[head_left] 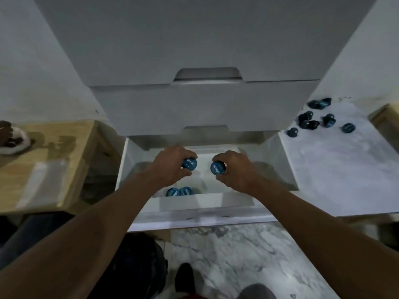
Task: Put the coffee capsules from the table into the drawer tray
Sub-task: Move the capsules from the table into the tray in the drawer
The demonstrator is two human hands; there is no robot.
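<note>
Both hands hover over the open white drawer [287,169], above its white tray [205,180]. My left hand [170,165] grips a blue coffee capsule [189,164] with its printed lid facing me. My right hand [235,167] holds a second blue capsule [218,168] the same way. Two blue capsules [179,192] lie in the tray's near left compartment, partly hidden by my left wrist. Several dark blue capsules [313,121] are scattered on the white marble table [345,169] to the right.
Closed white drawers [203,104] rise above the open one. A wooden table [47,160] stands at the left with a white cloth and dark object [10,139] on it. Marble floor [226,255] and my shoes lie below.
</note>
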